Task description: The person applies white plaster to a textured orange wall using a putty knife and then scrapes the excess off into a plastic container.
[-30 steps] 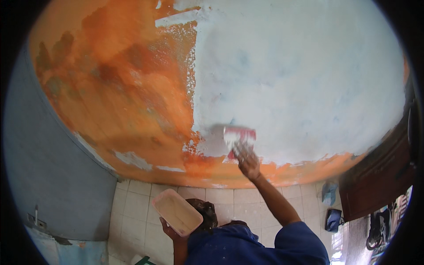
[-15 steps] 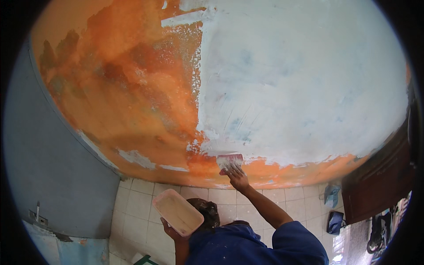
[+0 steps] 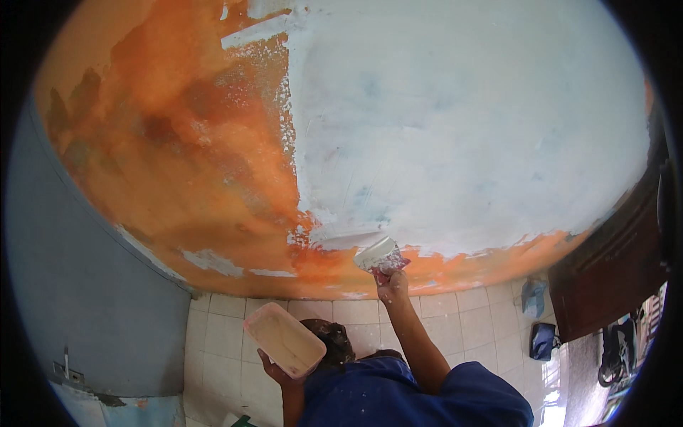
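My right hand (image 3: 391, 285) grips the pink handle of a wide putty spreader (image 3: 377, 252) smeared with white paste, low on the wall where the white coat (image 3: 462, 135) borders bare orange paint (image 3: 171, 164). Fine streaks run through the white just above the blade; whether the blade touches the wall is hard to tell. My left hand (image 3: 272, 366) holds a pale pink rectangular tub (image 3: 284, 331) with cream paste inside, lower and to the left of the spreader.
A grey wall (image 3: 99, 270) is on the left. Tiled floor (image 3: 220, 320) runs below the painted wall. A dark wooden door (image 3: 597, 285) stands at right, near a light blue plastic item (image 3: 533, 299) and a dark blue bag (image 3: 542, 341).
My right hand has swept down along the wall, then turned, so the spreader's white-smeared blade now tilts upward. Fresh streaks appeared behind it. My left hand keeps the tub nearly in place.
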The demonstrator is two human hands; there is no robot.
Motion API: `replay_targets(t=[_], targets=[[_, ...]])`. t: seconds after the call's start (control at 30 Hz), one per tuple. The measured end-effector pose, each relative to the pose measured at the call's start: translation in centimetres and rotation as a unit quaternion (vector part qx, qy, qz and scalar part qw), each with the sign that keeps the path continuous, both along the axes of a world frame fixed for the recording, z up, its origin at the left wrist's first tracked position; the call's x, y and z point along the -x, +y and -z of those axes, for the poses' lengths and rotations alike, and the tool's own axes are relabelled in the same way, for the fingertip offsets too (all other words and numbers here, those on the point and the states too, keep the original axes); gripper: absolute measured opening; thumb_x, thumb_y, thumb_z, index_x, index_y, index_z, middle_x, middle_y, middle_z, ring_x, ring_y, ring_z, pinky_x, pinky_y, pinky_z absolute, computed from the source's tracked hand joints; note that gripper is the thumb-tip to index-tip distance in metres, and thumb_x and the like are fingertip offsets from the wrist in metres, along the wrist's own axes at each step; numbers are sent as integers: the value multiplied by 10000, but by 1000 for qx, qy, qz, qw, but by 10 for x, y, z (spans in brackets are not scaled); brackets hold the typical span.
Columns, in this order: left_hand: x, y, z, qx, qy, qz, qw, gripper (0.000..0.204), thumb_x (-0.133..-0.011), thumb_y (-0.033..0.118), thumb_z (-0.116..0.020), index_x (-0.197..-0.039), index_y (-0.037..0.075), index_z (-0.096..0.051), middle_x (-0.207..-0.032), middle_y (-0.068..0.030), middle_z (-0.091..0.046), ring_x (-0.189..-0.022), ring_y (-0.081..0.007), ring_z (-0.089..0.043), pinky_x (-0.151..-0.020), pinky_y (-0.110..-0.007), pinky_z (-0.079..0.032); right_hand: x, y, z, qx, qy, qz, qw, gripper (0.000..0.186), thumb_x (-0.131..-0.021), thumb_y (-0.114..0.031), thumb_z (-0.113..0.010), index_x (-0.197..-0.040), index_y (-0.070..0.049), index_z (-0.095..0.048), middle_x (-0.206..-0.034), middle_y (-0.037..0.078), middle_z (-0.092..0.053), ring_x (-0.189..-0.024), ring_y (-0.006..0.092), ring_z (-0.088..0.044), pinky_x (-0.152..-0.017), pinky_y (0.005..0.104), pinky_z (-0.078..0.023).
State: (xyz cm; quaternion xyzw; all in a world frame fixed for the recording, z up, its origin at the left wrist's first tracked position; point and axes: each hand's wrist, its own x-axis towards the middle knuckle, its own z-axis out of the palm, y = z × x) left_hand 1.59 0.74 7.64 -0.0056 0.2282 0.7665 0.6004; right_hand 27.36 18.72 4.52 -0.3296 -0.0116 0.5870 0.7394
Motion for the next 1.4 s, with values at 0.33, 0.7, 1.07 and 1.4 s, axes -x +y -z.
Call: replay_targets(t=[0.33,0.7,1.07,1.4], targets=[[1,-2,-1,21,22,-37,999,773,-735,331,-754,-1331,52,-348,-1204,-154,-504,-1002,-280,-594,-808,-416,-549,23,9,-29,-6,29,-36,999,349,-830,92,-429,-1162,0,-485,-1067,146,-579,-960,282,-603,-833,377,-544],[-8,6,-9,-9,35,19,999,548,-889,382,-543,-1297,58,-375,-1187,-137,-520,-1028,-275,-585,-829,-420,-539,0,5,31,27,56,-50,997,508,-801,120,-355,-1275,-52,-301,-1169,185,-437,-853,339,-559,-551,316,-511],[-6,11,-1,-13,23,38,999,539,-976,477,-313,-1352,91,-342,-1250,-132,-491,-1058,-297,-571,-843,-471,-525,-9,41,11,77,23,-5,997,356,-842,64,-368,-1197,51,-397,-1120,218,-508,-966,356,-553,-828,511,-502],[-17,12,8,31,106,-15,994,463,-962,376,-427,-1299,60,-385,-1171,-127,-523,-1007,-253,-589,-799,-378,-548,-63,-5,82,49,0,-33,998,504,-825,80,-374,-1305,-25,-261,-1186,240,-454,-904,372,-572,-723,460,-537]])
